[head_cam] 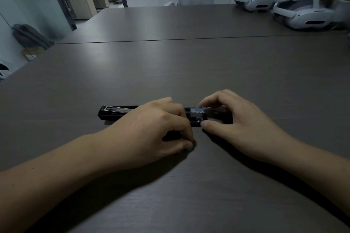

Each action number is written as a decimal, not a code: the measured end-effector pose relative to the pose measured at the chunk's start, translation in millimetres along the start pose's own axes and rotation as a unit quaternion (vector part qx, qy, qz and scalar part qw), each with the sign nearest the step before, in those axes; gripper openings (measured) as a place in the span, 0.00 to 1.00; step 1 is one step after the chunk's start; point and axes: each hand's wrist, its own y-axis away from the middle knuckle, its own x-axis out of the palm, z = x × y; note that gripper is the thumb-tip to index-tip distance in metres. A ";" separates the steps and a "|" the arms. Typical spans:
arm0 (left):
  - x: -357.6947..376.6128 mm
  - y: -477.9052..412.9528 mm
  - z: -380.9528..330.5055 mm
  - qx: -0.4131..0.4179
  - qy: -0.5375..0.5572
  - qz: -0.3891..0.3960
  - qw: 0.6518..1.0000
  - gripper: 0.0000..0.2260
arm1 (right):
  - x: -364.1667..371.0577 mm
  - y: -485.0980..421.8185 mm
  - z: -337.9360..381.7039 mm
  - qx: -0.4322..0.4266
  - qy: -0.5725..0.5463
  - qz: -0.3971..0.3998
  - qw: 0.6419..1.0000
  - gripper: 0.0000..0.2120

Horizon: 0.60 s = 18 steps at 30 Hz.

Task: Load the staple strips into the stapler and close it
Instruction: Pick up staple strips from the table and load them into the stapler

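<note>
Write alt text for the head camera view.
Two bare hands hold a black stapler lying sideways on a dark table: the left hand grips its middle, the right hand pinches its right end. White headsets sit far right.

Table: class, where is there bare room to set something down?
Bare: the table from the stapler to the far seam; the near strip between the forearms. Crowded: the middle, where left hand and right hand hold the stapler; the far right corner, with headsets.

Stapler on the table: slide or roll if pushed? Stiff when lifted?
Probably slides: the stapler lies flat, boxy, on the smooth table. Likely stiff: straight black body with a metal rail. Glossy casing may be a bit slippery.
</note>
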 end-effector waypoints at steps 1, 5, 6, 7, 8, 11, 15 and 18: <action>0.4 0.0 -0.2 0.001 -0.001 -0.001 1.000 0.03 | 0.1 0.0 0.1 -0.001 0.000 0.000 1.000 0.12; 1.0 -1.6 -0.6 0.012 -0.015 -0.012 1.000 0.02 | 0.2 0.7 0.1 -0.001 -0.009 -0.009 1.000 0.12; 1.0 -2.1 -0.3 0.013 -0.017 -0.017 1.000 0.02 | 0.2 1.0 -0.1 0.000 -0.012 -0.012 1.000 0.12; 1.1 -2.3 -0.2 0.015 -0.020 -0.019 1.000 0.02 | 0.3 1.4 -0.1 -0.001 -0.015 -0.013 1.000 0.12; 1.2 -2.3 -0.1 0.016 -0.022 -0.018 0.999 0.02 | 0.5 1.6 -0.1 -0.002 -0.015 -0.012 1.000 0.12; 1.0 -1.3 -0.3 0.017 -0.019 -0.015 1.000 0.02 | 0.4 1.7 1.0 -0.003 -0.019 -0.011 1.000 0.12; 1.3 -1.4 -1.1 0.014 -0.015 -0.015 1.000 0.04 | 0.6 1.4 1.2 -0.001 -0.023 -0.009 1.000 0.11; 2.3 -2.4 -2.8 0.009 -0.015 -0.010 1.000 0.04 | 0.8 1.3 1.7 -0.001 -0.021 -0.007 1.000 0.11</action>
